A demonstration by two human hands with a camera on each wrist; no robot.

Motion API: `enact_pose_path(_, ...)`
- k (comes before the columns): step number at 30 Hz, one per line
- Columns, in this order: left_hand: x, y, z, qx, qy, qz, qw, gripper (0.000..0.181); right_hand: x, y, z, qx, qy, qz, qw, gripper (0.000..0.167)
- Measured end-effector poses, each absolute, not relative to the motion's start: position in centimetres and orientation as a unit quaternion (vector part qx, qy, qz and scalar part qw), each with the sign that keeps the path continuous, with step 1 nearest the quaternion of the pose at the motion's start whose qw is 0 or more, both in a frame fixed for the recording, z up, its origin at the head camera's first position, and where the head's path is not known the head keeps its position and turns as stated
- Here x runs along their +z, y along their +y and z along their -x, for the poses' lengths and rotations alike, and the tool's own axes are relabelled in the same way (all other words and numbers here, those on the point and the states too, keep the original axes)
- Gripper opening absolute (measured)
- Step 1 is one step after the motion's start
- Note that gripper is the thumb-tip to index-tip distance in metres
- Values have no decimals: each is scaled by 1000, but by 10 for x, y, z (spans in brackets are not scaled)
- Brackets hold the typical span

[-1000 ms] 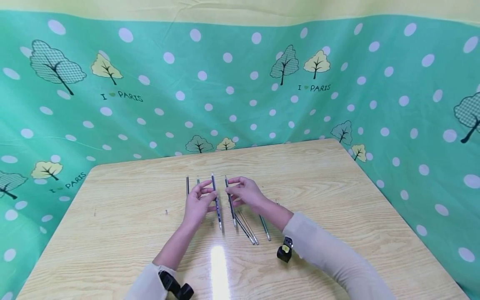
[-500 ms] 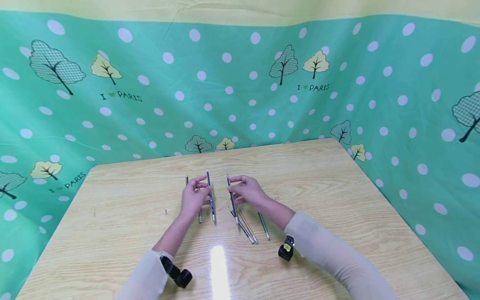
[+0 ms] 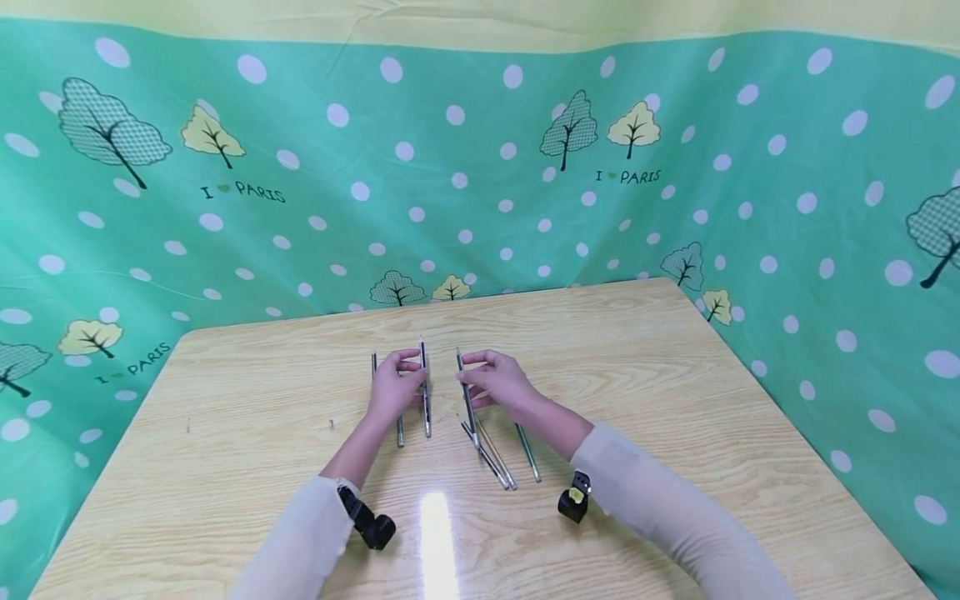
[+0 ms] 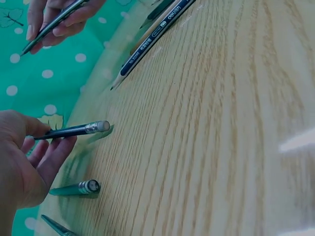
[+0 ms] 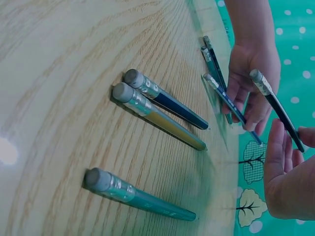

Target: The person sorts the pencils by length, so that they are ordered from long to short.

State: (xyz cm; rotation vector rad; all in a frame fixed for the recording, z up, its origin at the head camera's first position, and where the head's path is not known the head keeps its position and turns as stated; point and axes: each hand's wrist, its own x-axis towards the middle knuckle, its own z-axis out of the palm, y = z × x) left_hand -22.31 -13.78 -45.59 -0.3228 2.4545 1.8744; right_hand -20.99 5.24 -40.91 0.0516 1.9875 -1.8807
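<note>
Your left pencil (image 3: pixel 427 404) is pointing away from you, near the middle of the counter (image 3: pixel 637 333). Your left hand (image 3: pixel 393 383) is pinching it between thumb and fingers, and it seems to be hanging just over the wood. Your right pencil (image 3: pixel 469 408) is tilting in the air, and your right hand (image 3: pixel 498 383) is pinching that one. So both hands are holding something.

Compared with a second ago, the left pencil is sitting farther to your left and farther from you. The gap between the two held pencils is getting wider. I think this is putting the left pencil closer to the left pair and keeping it away from the right group.

That left pair, a black pencil (image 3: pixel 374 362) and a green pencil (image 3: pixel 400 429), is lying on your left. On your right, a dark pencil (image 5: pixel 172 105) is lying close beside a yellow pencil (image 5: pixel 167 128), with another green one (image 5: pixel 152 204) resting a little apart. Behind everything, a spotted cloth (image 3: pixel 300 125) is hanging.
</note>
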Motion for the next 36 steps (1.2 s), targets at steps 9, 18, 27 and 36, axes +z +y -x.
enact_pose_path(9, -456, -132, 227, 586, 802, 110, 39, 45, -409, 55, 212, -674, 711, -21, 200, 37)
enact_pose_path(18, -454, -132, 226, 555, 821, 118, 58, 44, -412, 56, 212, -677, 709, -10, 198, 35)
enact_pose_path(27, -454, -130, 226, 532, 836, 124, 46, 44, -411, 56, 211, -677, 709, -19, 197, 34)
enact_pose_path(36, -454, -129, 227, 484, 868, 108, 29, 36, -408, 56, 211, -676, 708, -18, 203, 39)
